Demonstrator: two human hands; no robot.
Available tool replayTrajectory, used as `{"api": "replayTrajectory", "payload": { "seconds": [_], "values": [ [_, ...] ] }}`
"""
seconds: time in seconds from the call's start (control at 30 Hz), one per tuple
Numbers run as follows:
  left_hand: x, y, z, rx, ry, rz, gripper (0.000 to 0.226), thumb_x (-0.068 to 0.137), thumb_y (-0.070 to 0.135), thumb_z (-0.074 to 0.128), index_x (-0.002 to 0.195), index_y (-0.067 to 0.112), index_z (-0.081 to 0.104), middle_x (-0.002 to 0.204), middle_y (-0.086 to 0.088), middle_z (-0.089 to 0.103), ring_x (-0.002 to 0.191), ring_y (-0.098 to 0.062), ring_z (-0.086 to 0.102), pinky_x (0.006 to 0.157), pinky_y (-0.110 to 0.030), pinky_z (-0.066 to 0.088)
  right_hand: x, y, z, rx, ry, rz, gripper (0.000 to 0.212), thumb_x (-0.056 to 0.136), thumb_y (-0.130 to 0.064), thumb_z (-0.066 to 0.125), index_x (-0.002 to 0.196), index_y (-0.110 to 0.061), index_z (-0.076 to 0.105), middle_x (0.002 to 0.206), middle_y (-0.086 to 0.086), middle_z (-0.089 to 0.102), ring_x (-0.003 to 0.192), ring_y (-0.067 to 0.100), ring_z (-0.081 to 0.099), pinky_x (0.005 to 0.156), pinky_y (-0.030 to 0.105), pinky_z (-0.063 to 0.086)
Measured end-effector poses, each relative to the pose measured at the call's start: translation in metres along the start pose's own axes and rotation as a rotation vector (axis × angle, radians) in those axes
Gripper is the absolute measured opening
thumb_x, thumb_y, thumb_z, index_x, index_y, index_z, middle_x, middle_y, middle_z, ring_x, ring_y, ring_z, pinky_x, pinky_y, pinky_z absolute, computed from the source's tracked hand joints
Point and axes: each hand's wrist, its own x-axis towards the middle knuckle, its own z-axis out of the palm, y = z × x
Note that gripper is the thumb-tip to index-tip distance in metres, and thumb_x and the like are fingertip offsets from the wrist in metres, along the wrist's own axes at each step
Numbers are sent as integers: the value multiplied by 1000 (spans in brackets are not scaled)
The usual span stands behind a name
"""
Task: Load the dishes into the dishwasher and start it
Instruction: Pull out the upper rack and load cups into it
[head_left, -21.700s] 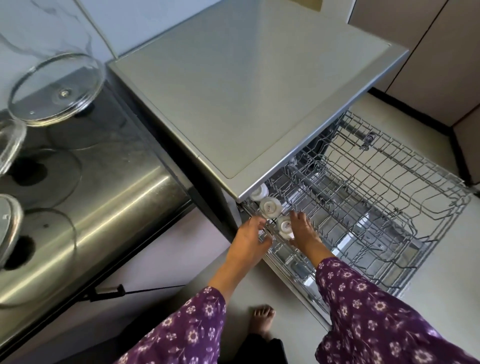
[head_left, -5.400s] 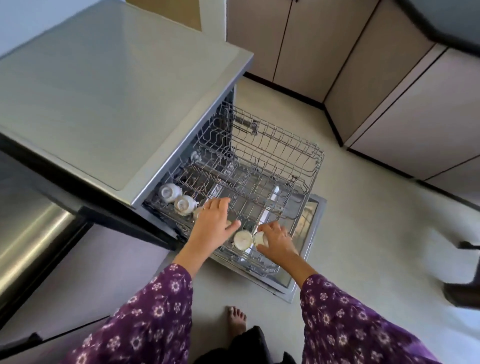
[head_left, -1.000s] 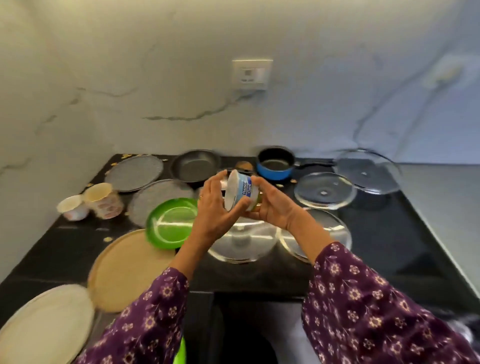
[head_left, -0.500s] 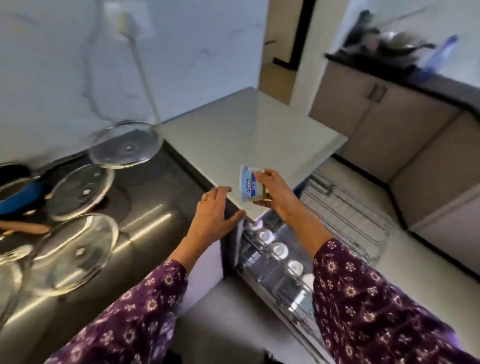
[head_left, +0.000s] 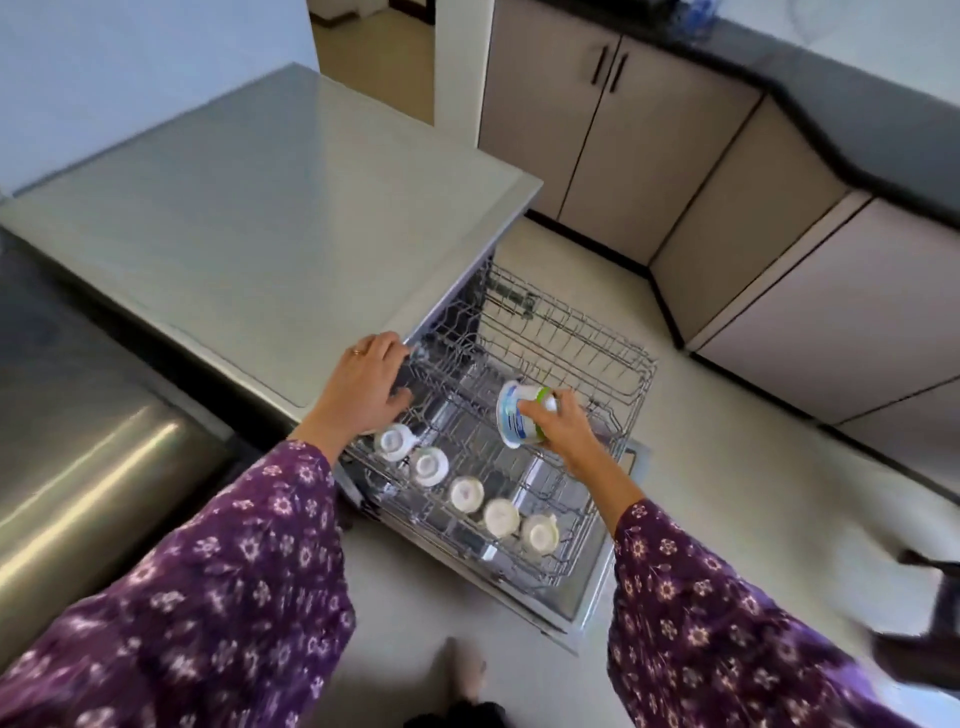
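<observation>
The dishwasher (head_left: 291, 218) stands open with its wire upper rack (head_left: 587, 364) pulled out over the lowered door. Several small white cups (head_left: 470, 493) sit upside down in a row along the rack's near edge. My right hand (head_left: 563, 428) grips a white tub with a blue label and green band (head_left: 519, 415), tilted on its side just above the middle of the rack. My left hand (head_left: 366, 387) rests with spread fingers on the rack's left side, beside the dishwasher's front edge, and holds nothing.
A steel counter front (head_left: 78, 467) lies to the left. Beige floor cabinets (head_left: 701, 171) line the far and right walls under a dark worktop. The lowered door's edge (head_left: 592, 597) juts toward my bare foot (head_left: 467, 675). A dark object (head_left: 930, 623) stands at the right edge.
I have turned from the counter of dishes to the dishwasher. My right hand has carried the tub down over the rack, and my left hand has come to rest on the rack's left side.
</observation>
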Motion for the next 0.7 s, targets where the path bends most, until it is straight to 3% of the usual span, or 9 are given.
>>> {"api": "replayTrajectory", "payload": {
  "seconds": [0.13,0.3,0.47,0.7],
  "values": [
    [3,-7,17,42,59,24,61,79,34,66,130,4,50,136,-15,44,124,-33,44,105,-46,36,11,45,-4,-220,41,8,62,74,-38,73,126,-29,40,121,6,37,97,24,49,80,33,47],
    [5,-9,24,56,99,47,58,82,37,62,129,4,49,140,-13,41,129,-30,39,108,-45,34,30,94,13,-463,59,-55,73,72,-26,76,134,-25,37,125,10,34,112,33,42,94,42,42],
    [5,-9,27,49,107,84,54,84,38,56,128,7,50,143,-10,39,131,-28,37,109,-44,35,51,118,30,-666,134,-107,79,74,-8,72,139,-23,30,136,13,31,121,39,32,95,53,44],
    [6,-11,28,19,129,81,52,83,35,57,128,10,49,144,-7,39,133,-25,36,109,-40,33,65,137,34,-761,189,-34,78,76,-6,70,141,-18,28,139,17,27,124,41,31,96,50,44]
  ]
}}
